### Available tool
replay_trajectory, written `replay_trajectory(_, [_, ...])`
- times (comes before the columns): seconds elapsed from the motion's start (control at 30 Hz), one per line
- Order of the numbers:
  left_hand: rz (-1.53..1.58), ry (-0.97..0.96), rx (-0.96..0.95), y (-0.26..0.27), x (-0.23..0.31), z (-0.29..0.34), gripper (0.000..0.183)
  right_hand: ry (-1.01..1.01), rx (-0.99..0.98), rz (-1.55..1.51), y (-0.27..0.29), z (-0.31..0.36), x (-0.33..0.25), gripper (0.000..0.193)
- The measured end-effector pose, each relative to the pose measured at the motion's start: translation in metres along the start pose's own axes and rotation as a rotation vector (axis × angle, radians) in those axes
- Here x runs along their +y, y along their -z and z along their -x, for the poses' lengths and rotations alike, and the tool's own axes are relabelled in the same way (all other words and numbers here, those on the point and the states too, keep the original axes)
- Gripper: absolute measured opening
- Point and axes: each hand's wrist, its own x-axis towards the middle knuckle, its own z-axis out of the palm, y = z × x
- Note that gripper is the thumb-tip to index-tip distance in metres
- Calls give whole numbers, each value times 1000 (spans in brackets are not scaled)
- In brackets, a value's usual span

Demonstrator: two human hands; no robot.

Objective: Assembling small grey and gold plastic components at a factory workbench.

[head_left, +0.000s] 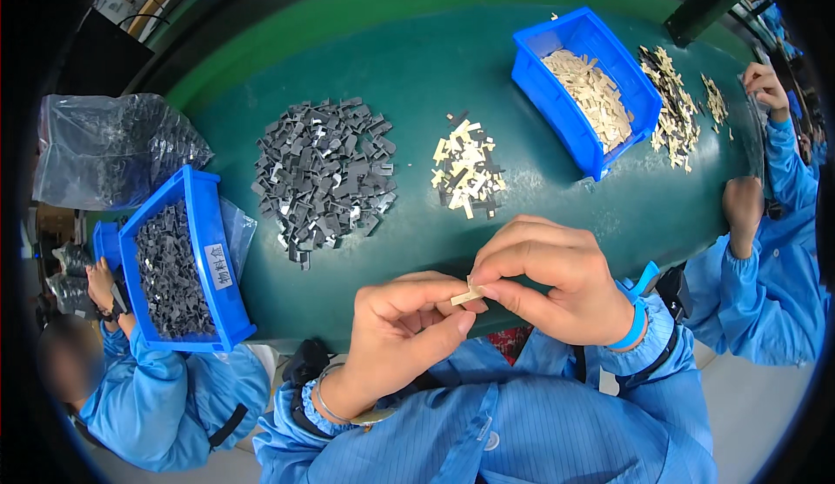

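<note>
In front of my chest, both hands meet at a small beige strip-like piece [467, 296]. My right hand [557, 280] pinches its upper end between thumb and fingertips. My left hand [404, 332] is closed beneath it, the fingertips against the piece's other end and the thumb just below. Fingers partly cover the piece, so its full shape is hidden. Beyond my hands lies a mixed pile of pale and black flat pieces [470, 166]. Left of that spreads a larger heap of dark grey clip-like parts [326, 175], a few with shiny faces.
A blue bin [564, 127] of beige pieces stands at the far right, with further piles [674, 110] beside it. At left are a blue bin [213, 249] of dark parts and a clear plastic bag [113, 149]. People sit on both sides; a co-worker's hand [744, 206] is at right.
</note>
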Motion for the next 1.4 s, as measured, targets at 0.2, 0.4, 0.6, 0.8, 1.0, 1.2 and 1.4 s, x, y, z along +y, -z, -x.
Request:
replay_trajectory(0.2, [17, 50, -41, 6, -2, 0, 15, 27, -29, 72, 1, -2, -5, 12])
replay_trajectory(0.4, [-145, -22, 118, -3, 0, 2, 13, 126, -25, 305, 0, -3, -5, 17])
replay_trajectory(0.6, [-539, -265, 142, -2, -7, 2, 14, 193, -42, 421, -4, -6, -2, 13])
replay_trajectory(0.8, [-714, -109, 120, -13, 3, 0, 13, 109, -2, 251, 7, 1, 2, 12])
replay_trajectory(1.0, [-380, 43, 234, -16, 10, 6, 17, 254, 416, 668, 38, -22, -2, 9])
replay_trajectory(1.2, [-96, 135, 235, -24, 17, 4, 18, 128, 549, 1110, 88, -31, 15, 10])
replay_trajectory(1.4, [-55, 108, 249, -19, 18, 2, 21, 194, 650, 981, 76, -27, 22, 13])
